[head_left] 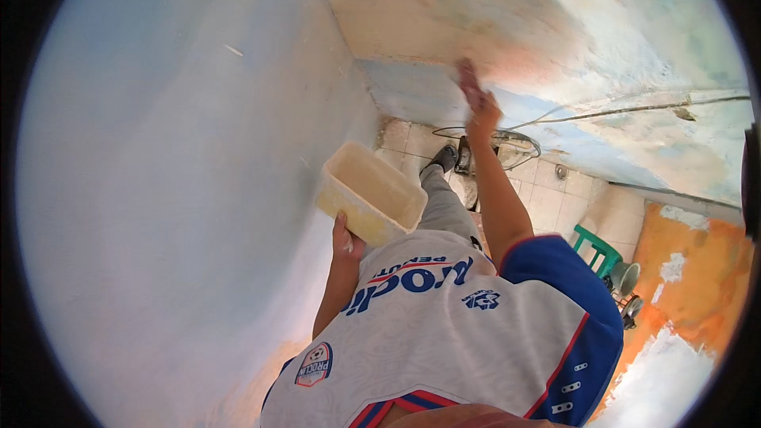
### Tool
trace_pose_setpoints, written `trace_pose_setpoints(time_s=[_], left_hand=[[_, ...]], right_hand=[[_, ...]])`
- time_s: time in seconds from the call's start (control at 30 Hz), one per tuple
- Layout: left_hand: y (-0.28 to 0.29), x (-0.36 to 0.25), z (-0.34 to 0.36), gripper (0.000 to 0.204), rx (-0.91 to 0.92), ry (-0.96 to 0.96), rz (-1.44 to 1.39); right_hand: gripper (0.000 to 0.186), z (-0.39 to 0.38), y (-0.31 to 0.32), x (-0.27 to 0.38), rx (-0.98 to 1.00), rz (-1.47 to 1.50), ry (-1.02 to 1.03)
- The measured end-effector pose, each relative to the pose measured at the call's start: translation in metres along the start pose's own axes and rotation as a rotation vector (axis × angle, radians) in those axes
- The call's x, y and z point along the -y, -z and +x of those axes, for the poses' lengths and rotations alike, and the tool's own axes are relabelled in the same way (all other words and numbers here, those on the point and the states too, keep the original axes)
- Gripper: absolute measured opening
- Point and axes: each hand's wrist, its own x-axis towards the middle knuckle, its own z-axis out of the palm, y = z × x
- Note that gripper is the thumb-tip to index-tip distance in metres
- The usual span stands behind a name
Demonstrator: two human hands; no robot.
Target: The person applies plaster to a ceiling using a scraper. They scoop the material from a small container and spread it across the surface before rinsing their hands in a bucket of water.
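A cream, rectangular plastic tub [357, 216] is gripped at its lower left side by my left hand [347, 244]. The tub tilts with its mouth up, and a pale coating covers its inner walls. Farther forward, my right hand [483, 119] is wrapped round a dark reddish tool [469, 83], smeared by motion, whose exact kind I cannot make out. That tool is held close to the far wall [539, 40], which is patchy blue, cream and pinkish; whether it touches the wall I cannot tell.
The pale blue wall [182, 190] rises close on my left and meets the far wall at a corner. A cable [634, 111] runs along the far wall. Dark coiled hose [523, 143] lies on the tiled floor [555, 198]. A green plastic chair [596, 250] stands at right beside an orange patched surface [690, 269].
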Motion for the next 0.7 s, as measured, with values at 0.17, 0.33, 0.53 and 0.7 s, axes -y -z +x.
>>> trace_pose_setpoints(time_s=[0.17, 0.33, 0.53, 0.7], left_hand=[[0.005, 0.014, 0.009, 0.06, 0.075, 0.03, -0.017], [-0.012, 0.009, -0.002, 0.061, 0.053, -0.004, 0.039], [-0.014, -0.003, -0.03, 0.062, 0.047, -0.045, -0.032], [-0.012, 0.002, -0.031, 0.062, 0.019, -0.015, -0.069]], right_hand=[[0.018, -0.031, 0.051, 0.018, 0.179, -0.041, -0.18], [0.013, -0.015, -0.079, 0.089, 0.391, 0.216, 0.056], [0.013, 0.021, -0.143, 0.132, 0.374, 0.196, 0.01], [0.023, 0.014, -0.058, 0.054, 0.19, 0.17, -0.193]])
